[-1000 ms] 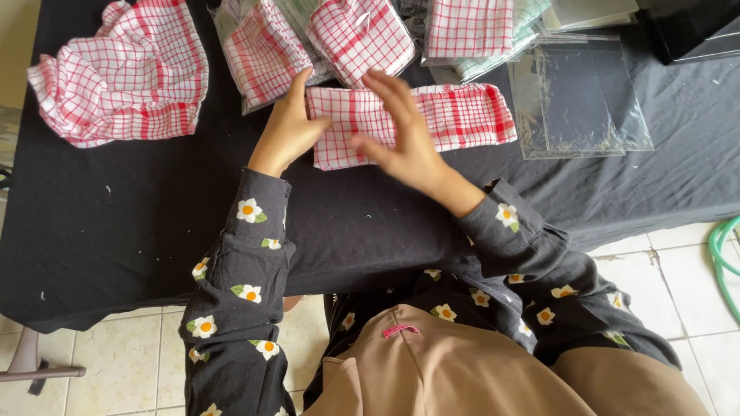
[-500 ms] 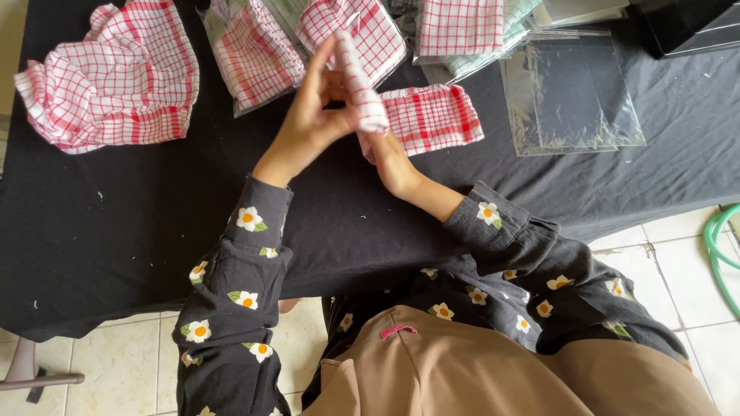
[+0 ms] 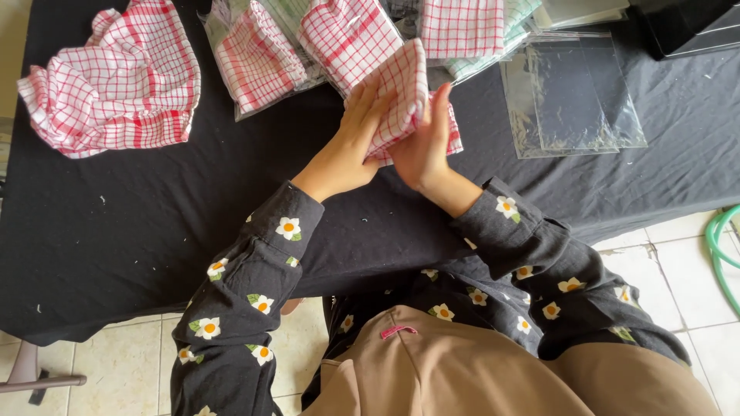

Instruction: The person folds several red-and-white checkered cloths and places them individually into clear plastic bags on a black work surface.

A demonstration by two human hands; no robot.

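A folded red-and-white checked cloth (image 3: 399, 92) is pressed between my two hands above the black table (image 3: 139, 208). My left hand (image 3: 351, 146) lies flat against its left side. My right hand (image 3: 424, 142) presses its right side, fingers pointing up. The cloth's lower part is hidden between my palms.
A crumpled pile of checked cloths (image 3: 116, 81) lies at the far left. Bagged folded cloths (image 3: 258, 58) and more checked cloths (image 3: 461, 27) line the far edge. Empty clear plastic bags (image 3: 574, 96) lie to the right. A green hose (image 3: 721, 239) curls on the tiled floor.
The cloth lay spread flat under my hands a second ago. I folded it over and lifted it upright, and now both palms squeeze it into a smaller fold.
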